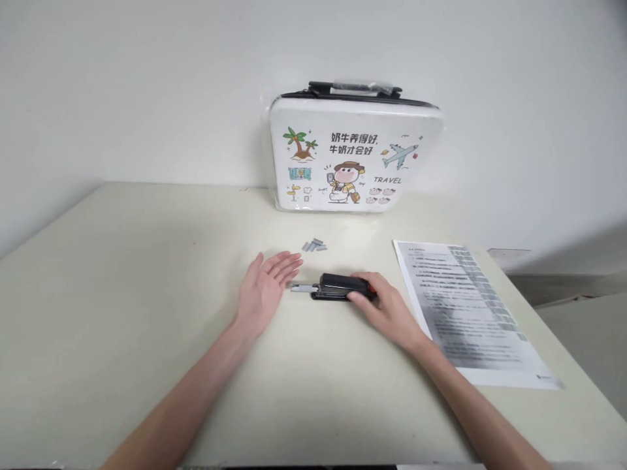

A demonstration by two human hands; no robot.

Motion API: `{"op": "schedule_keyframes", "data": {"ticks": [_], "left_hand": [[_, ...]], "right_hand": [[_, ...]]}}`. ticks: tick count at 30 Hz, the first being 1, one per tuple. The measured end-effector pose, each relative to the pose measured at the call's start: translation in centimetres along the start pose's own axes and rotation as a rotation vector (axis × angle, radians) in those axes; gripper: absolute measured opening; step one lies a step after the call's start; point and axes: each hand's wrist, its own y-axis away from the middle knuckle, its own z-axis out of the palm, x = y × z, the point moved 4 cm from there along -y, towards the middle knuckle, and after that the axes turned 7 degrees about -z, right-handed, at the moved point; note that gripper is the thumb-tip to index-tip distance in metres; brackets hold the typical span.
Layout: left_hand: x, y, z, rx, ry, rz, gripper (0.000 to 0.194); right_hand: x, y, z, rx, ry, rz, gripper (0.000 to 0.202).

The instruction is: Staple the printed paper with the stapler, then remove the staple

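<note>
A black stapler (340,286) lies on the table, pointing left. Its metal staple tray (304,288) sticks out from the front end. My right hand (385,303) grips the stapler's rear, thumb on the near side and fingers over the far side; a bit of red shows by the fingers. Just left of the tray, my left hand (264,287) rests palm up with its fingers stretched out, holding nothing. Beyond the fingertips sits a small pile of grey staple strips (314,245).
At the back of the pale table (147,274), a white printed case (318,156) with a black handle stands against the wall. A printed sheet of paper (460,300) lies on the right, near the table's right edge and my right forearm.
</note>
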Motion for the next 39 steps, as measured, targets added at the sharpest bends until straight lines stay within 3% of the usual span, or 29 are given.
{"op": "schedule_keyframes", "data": {"ticks": [6,13,18,25,29,34,36,39], "left_hand": [[-0.4,0.0,0.1,-0.024,-0.039,-0.011,0.046],[-2.0,0.3,0.6,-0.133,0.064,-0.165,0.042],[-2.8,0.4,0.7,-0.138,0.061,-0.285,0.043],[-3.0,0.7,1.3,-0.191,0.057,-0.3,0.041],[-2.8,0.5,1.1,-0.124,0.024,-0.22,0.035],[-1.6,0.9,-0.2,0.135,-0.217,0.063,0.025],[-1.2,1.5,-0.3,0.196,-0.419,0.153,0.033],[-1.0,2.2,0.2,0.163,-0.653,0.232,0.052]], "right_hand": [[-1.6,0.3,0.0,0.063,0.077,-0.222,0.016],[-4.3,1.2,0.1,0.187,0.117,-0.563,0.044],[-5.4,1.6,0.4,0.244,0.249,-0.642,0.039],[-5.4,2.0,0.4,0.272,0.351,-0.633,0.032],[-5.4,2.0,-0.1,0.33,0.289,-0.607,0.042],[-4.8,1.5,-0.9,0.441,0.199,-0.501,0.044],[-4.5,1.3,-1.0,0.461,0.187,-0.475,0.042],[-4.2,1.3,-1.0,0.46,0.176,-0.457,0.039]]}}
